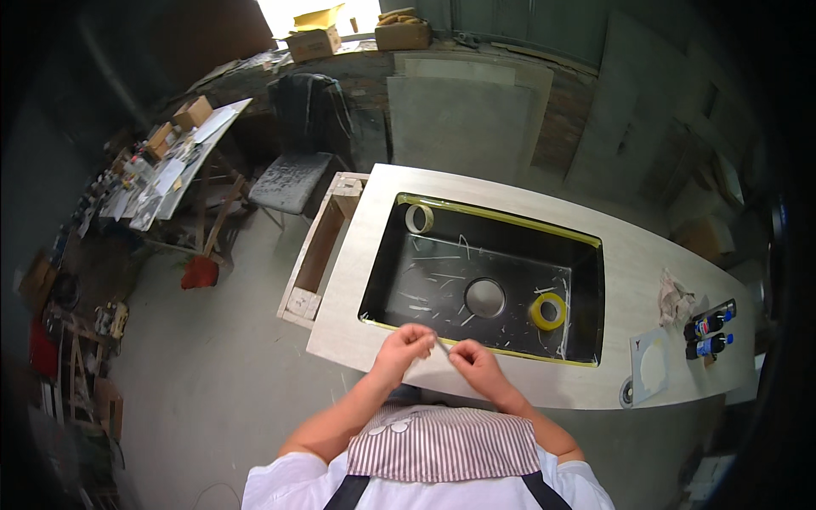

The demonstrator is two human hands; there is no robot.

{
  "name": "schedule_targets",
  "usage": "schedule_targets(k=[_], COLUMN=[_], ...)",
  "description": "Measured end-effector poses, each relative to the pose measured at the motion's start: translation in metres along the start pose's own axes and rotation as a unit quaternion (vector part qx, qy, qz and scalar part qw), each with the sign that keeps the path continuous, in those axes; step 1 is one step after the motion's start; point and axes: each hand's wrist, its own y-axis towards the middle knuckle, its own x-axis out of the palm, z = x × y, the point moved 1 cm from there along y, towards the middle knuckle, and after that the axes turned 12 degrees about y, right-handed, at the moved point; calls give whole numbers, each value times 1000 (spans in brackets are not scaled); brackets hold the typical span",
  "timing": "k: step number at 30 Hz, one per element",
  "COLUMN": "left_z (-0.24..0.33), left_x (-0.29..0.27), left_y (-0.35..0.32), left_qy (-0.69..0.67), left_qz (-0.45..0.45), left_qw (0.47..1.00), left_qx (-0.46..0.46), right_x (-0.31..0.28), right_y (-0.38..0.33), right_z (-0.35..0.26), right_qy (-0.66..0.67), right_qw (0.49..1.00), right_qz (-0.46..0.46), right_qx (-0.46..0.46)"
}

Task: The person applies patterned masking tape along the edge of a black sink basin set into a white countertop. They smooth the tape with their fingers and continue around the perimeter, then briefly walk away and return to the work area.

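At the near edge of the sink cut-out, both my hands are closed in a pinch. Between them runs a small thin dark strip (442, 345), too small to name more exactly. My left hand (403, 348) grips one end of it and my right hand (478, 367) the other. Just beyond them is a black sink (425, 289) set in a pale countertop (348, 336), with yellow-green tape along its rim. Inside the sink lie a cream tape roll (411, 219) at the far left, a yellow tape roll (558, 311) at the right and several pale scraps around the round drain hole (485, 297).
On the countertop's right stand two dark bottles (711, 335) with blue caps, a crumpled cloth (676, 297) and a white-and-grey board (651, 367). An open wooden frame (319, 246) adjoins the left end. Farther left are a grey chair (293, 180) and a cluttered table (170, 183).
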Motion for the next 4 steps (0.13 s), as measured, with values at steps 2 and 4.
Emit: schedule_targets(k=[2,4], left_z=[10,12], left_x=[-20,-41], left_y=[50,113], left_qy=[14,28], left_qz=[10,12], left_qw=[1000,1000], left_qx=[-5,6], right_x=[-14,-29], right_y=[26,47], right_z=[-13,-29], right_qy=[-61,-121], right_qw=[997,989], right_qz=[46,83], right_qx=[7,-33])
